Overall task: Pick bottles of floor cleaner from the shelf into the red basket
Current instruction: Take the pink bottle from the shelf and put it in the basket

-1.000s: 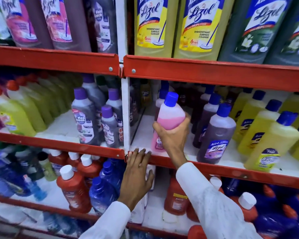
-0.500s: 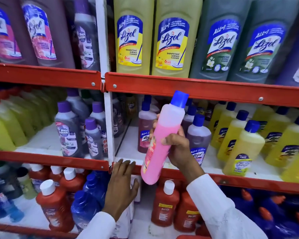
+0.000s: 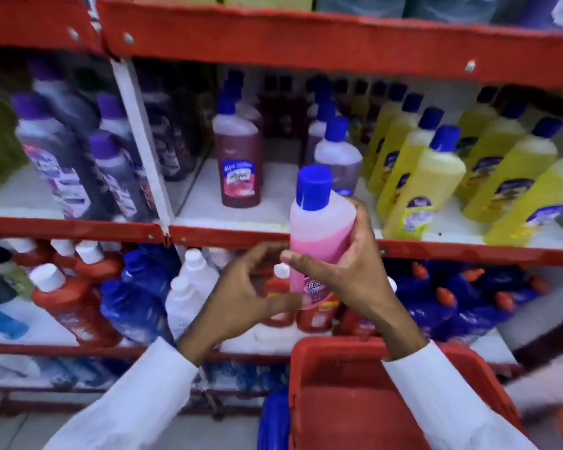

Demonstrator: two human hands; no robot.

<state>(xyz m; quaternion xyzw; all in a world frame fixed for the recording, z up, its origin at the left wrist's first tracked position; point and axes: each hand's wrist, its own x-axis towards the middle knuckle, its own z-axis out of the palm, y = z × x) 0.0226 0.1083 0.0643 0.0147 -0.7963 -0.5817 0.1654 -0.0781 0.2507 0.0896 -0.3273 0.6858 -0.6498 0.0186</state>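
A pink bottle (image 3: 319, 241) of floor cleaner with a blue cap, lifted off the middle shelf (image 3: 228, 233) within the last second, now hangs upright in front of that shelf's red front edge, directly above the far rim of the red basket (image 3: 338, 347). The right hand (image 3: 355, 271) is wrapped around its body, thumb across the front just above the label, fingers behind. The left hand (image 3: 241, 293), which half a second ago was braced on the shelf's edge, has left it and come up to the bottle's lower left side, fingers curled toward the label; motion blur makes it impossible to tell whether they actually touch the bottle or merely hover beside it. The basket, out of view in the two earlier pictures, has entered the frame below the bottle, and what shows of its inside looks empty. Behind the bottle stand a dark red bottle (image 3: 239, 164) to the left and rows of yellow bottles (image 3: 420, 190) to the right. The extraction appears finished; what seems to remain is lowering the bottle down into the basket.
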